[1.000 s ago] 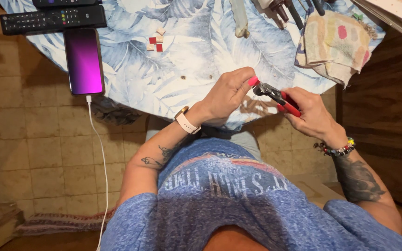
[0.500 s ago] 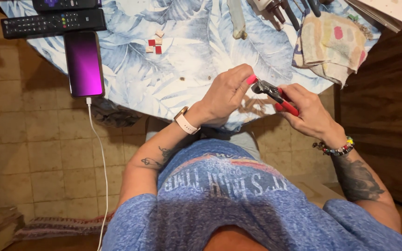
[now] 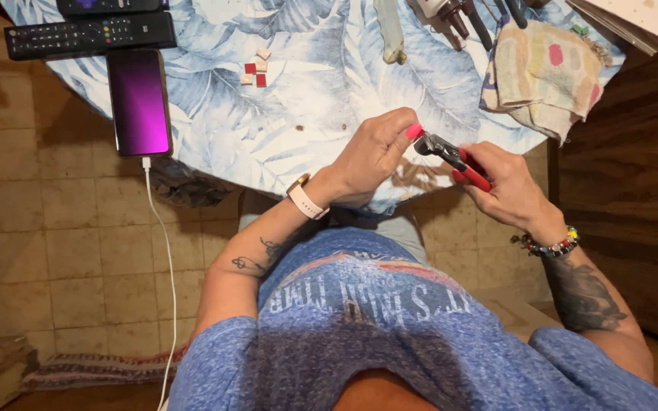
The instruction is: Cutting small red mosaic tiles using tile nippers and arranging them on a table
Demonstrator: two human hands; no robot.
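Looking left first: my phone (image 3: 139, 102) sits at the table edge (image 3: 215, 156) on its cord (image 3: 163, 251); I think a tug could drop it.
Little tiles (image 3: 255, 67): well apart from my hands.
Left hand (image 3: 371, 156): curled, pinching something too small to tell.
Cutters (image 3: 451, 157): tips at my left fingers; they could nip me.
Right hand (image 3: 508, 186): wrapped tight on the red handles.

Red-handled nippers, right of centre frame

The nippers (image 3: 451, 158) have grey metal jaws and red handles, lie tilted with the jaws pointing upper left, and are held above the bench's (image 3: 321, 84) near edge.
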